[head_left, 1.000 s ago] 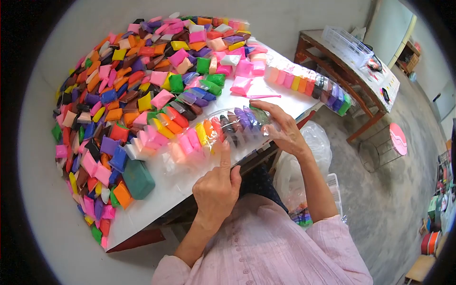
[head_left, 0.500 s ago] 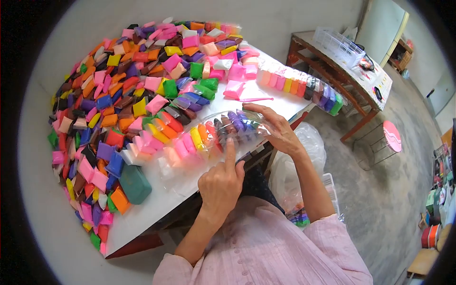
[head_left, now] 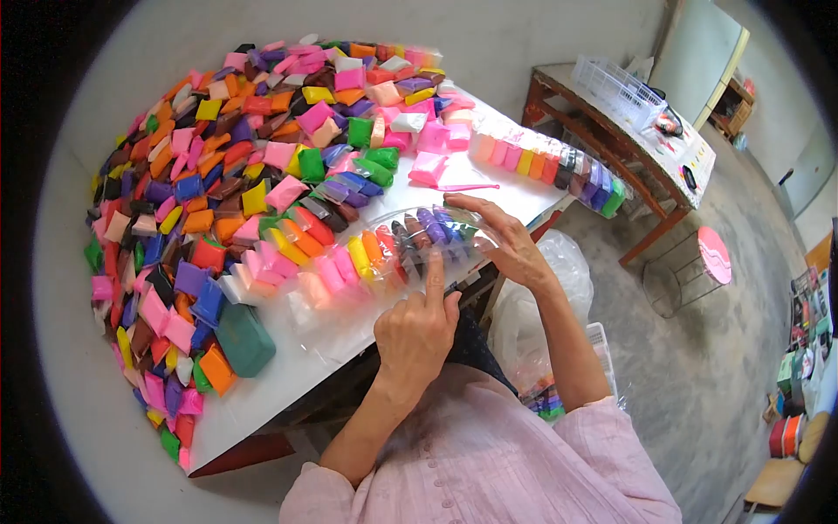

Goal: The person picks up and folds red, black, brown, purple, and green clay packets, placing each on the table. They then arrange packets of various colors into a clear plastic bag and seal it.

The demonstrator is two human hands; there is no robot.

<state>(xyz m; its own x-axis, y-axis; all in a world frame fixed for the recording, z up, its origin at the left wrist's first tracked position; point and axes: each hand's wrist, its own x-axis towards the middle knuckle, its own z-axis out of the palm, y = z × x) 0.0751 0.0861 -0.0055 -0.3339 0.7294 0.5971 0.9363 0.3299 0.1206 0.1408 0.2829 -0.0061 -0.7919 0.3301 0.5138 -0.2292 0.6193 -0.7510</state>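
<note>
A clear plastic bag lies along the table's front edge with a row of small coloured packets inside, from pale pink through yellow and orange to black, brown, purple and green. My left hand has its index finger stretched out onto the dark packets near the bag's lower edge; the other fingers are curled and hold nothing. At the bag's right end, my right hand grips the plastic, fingers along the top and thumb partly hidden.
A large heap of coloured packets covers the table's left and back. Nearby are a filled bag, a pink stick and a teal block. Right of the table are a plastic sack, a stool and another table.
My left index finger has slid slightly right along the row, towards the purple packets. My right hand stays at the bag's end. The whole view has shifted a little.
</note>
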